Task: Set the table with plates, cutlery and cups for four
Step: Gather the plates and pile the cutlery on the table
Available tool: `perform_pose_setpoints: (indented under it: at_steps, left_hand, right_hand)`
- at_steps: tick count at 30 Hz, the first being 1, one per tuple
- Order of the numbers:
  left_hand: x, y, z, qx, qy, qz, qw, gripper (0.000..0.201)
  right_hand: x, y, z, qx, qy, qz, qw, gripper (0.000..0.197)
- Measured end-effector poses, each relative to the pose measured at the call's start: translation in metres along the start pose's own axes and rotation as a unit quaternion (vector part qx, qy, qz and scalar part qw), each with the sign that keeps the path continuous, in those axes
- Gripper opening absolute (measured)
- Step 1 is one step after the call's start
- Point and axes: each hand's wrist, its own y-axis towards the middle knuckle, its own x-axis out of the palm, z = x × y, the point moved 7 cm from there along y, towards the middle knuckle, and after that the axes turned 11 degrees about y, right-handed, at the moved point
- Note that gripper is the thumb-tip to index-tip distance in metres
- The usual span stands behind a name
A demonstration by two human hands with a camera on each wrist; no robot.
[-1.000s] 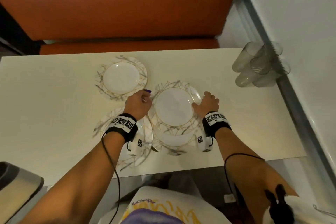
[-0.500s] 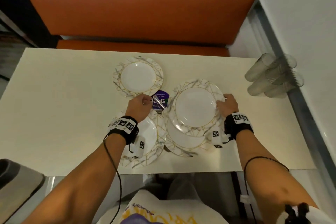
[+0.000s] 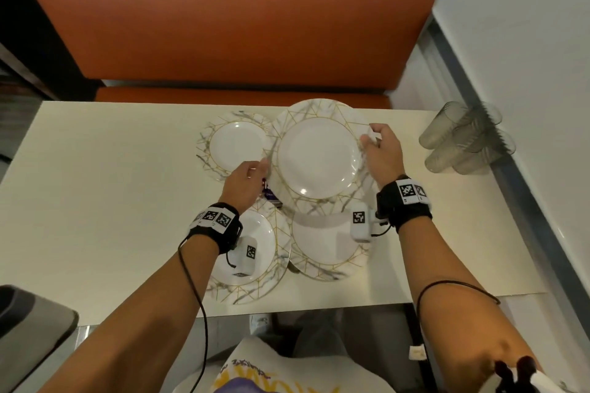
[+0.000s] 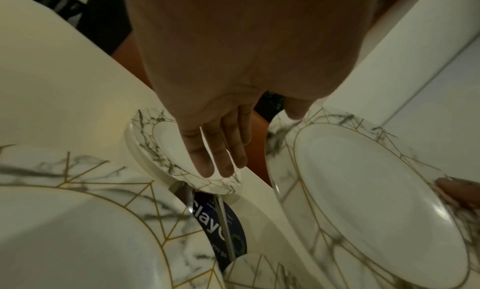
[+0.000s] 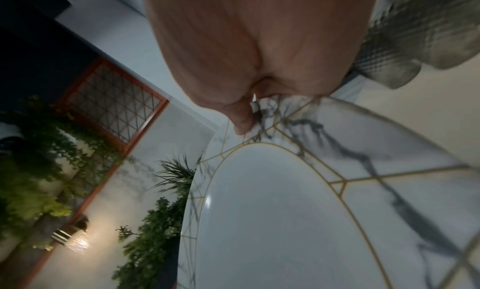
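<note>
A marble-patterned plate (image 3: pixel 319 156) with gold lines hangs tilted above the cream table (image 3: pixel 95 201). My right hand (image 3: pixel 370 137) pinches its right rim, thumb (image 5: pixel 241 119) on top. My left hand (image 3: pixel 258 169) is at its left rim with the fingers (image 4: pixel 215 149) straight and only the thumb near the edge. Three more plates lie flat: far left (image 3: pixel 236 143), near left (image 3: pixel 255 258) under my left wrist, near right (image 3: pixel 325 249). Cutlery (image 4: pixel 226 227) lies on a blue packet (image 4: pixel 215 225) between them. Several smoky glasses (image 3: pixel 463 140) lie on their sides at the right.
An orange bench (image 3: pixel 223 41) runs along the table's far edge. A white wall and a metal rail (image 3: pixel 526 201) close off the right side behind the glasses. A grey object (image 3: pixel 28 322) sits at the near left.
The plate has risen off the near-right plate and moved toward the far side of the table, held by the right hand. The left hand went with it and its fingers have straightened.
</note>
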Motion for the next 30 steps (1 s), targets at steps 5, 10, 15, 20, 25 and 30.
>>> perform_pose_setpoints:
  at_steps: [5,10,15,20,25,30]
  left_hand:
    - [-0.022,-0.007,-0.014,-0.062,-0.216,0.004,0.974,0.044]
    - [-0.065,-0.023,-0.042,-0.057,-0.358,0.052,0.93,0.024]
    - [-0.105,-0.037,-0.081,-0.064,-0.309,0.156,0.936,0.032]
    - [-0.133,-0.053,-0.114,-0.087,-0.3,0.206,0.927,0.038]
    - [-0.156,-0.067,-0.136,-0.083,-0.294,0.26,0.916,0.036]
    - [-0.167,-0.073,-0.157,-0.12,-0.281,0.287,0.908,0.045]
  right_hand:
    - [0.055,-0.016,0.009,0.057,0.078,-0.042,0.994,0.023]
    - [0.112,-0.047,0.039,0.181,0.204,-0.15,0.95,0.023]
    - [0.145,-0.075,0.067,0.217,0.105,-0.178,0.954,0.035]
    - [0.162,-0.093,0.107,0.132,-0.202,-0.244,0.939,0.028]
    - [0.173,-0.11,0.124,0.101,-0.303,-0.257,0.912,0.045]
    - [0.181,-0.112,0.121,0.096,-0.315,-0.248,0.911,0.046]
